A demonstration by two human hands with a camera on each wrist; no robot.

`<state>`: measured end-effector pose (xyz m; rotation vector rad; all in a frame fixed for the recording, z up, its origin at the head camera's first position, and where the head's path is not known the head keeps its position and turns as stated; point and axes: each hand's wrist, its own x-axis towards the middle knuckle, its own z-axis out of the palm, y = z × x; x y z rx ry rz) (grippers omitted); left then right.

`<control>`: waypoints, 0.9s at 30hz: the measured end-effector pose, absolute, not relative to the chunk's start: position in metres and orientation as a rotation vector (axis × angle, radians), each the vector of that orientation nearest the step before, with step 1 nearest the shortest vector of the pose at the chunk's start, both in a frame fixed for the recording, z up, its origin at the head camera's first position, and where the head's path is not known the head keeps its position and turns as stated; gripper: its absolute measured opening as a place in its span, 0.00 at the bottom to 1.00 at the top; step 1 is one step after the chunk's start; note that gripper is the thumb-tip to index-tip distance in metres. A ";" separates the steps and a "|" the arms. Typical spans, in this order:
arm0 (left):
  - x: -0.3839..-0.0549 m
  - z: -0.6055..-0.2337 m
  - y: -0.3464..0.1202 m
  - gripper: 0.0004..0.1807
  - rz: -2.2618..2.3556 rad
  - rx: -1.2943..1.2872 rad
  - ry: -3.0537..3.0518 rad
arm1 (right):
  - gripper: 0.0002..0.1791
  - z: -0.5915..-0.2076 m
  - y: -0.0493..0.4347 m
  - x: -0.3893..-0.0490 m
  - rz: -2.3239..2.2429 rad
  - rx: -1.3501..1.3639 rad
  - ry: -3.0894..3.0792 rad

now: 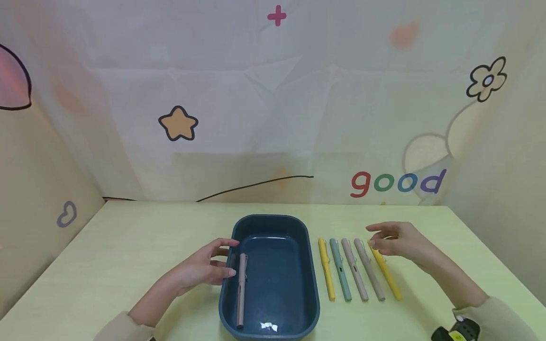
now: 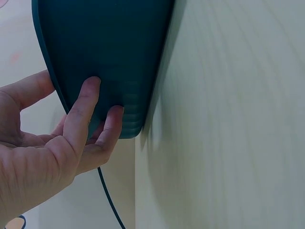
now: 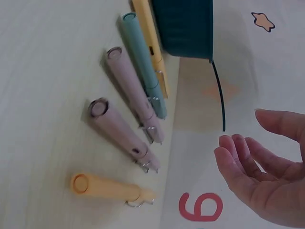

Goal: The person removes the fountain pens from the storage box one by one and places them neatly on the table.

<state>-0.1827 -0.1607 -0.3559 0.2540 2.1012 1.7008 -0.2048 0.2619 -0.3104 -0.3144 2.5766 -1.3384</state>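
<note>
My left hand [image 1: 199, 267] holds the left wall of a dark blue plastic tray [image 1: 313, 284]. Two fingertips reach over its rim, and in the left wrist view other fingers [image 2: 83, 109] press the outside of the wall. Inside the tray, along its left side, lies a greyish-mauve pen [image 1: 241, 296]. My right hand [image 1: 403, 241] hovers with bent, relaxed fingers over the top end of a yellow pen [image 1: 388, 274], holding nothing. In the right wrist view a gap shows between thumb and fingers, apart from the pens.
Left of that yellow pen lie two greyish-mauve pens [image 1: 370, 272] [image 1: 355, 272], a green pen [image 1: 341, 272] and another yellow pen [image 1: 326, 272], in a row right of the tray. A pale table [image 1: 149, 237] carries everything. A printed cloth backdrop [image 1: 239, 94] rises behind it.
</note>
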 end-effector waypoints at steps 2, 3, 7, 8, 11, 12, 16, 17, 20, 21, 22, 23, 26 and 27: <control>-0.183 -0.356 -0.160 0.36 1.705 0.265 2.095 | 0.29 -0.305 0.253 -0.205 -1.338 -0.349 2.578; -0.183 -0.355 -0.160 0.36 1.705 0.269 2.094 | 0.29 -0.303 0.248 -0.205 -1.341 -0.363 2.575; -0.184 -0.354 -0.160 0.36 1.702 0.267 2.097 | 0.27 -0.296 0.228 -0.205 -1.348 -0.420 2.565; -0.184 -0.354 -0.160 0.36 1.698 0.257 2.105 | 0.27 -0.295 0.223 -0.205 -1.353 -0.437 2.560; -0.183 -0.356 -0.161 0.36 1.688 0.226 2.127 | 0.26 -0.294 0.207 -0.205 -1.370 -0.482 2.536; -0.183 -0.356 -0.161 0.36 1.687 0.217 2.129 | 0.26 -0.293 0.202 -0.205 -1.377 -0.503 2.524; -0.182 -0.358 -0.161 0.36 1.694 0.230 2.114 | 0.26 -0.292 0.181 -0.204 -1.377 -0.539 2.486; -0.182 -0.358 -0.161 0.36 1.698 0.237 2.105 | 0.26 -0.292 0.176 -0.204 -1.372 -0.548 2.477; -0.183 -0.358 -0.161 0.36 1.709 0.255 2.085 | 0.26 -0.293 0.160 -0.204 -1.385 -0.550 2.443; -0.183 -0.358 -0.160 0.36 1.710 0.257 2.082 | 0.27 -0.293 0.155 -0.204 -1.389 -0.554 2.431; -0.183 -0.357 -0.160 0.37 1.710 0.258 2.080 | 0.27 -0.294 0.150 -0.204 -1.394 -0.552 2.416; -0.183 -0.357 -0.160 0.37 1.709 0.257 2.081 | 0.27 -0.296 0.145 -0.205 -1.394 -0.557 2.406; -0.182 -0.356 -0.159 0.36 1.707 0.256 2.090 | 0.27 -0.301 0.130 -0.205 -1.376 -0.570 2.390; -0.182 -0.356 -0.159 0.36 1.707 0.257 2.088 | 0.27 -0.303 0.125 -0.204 -1.358 -0.573 2.393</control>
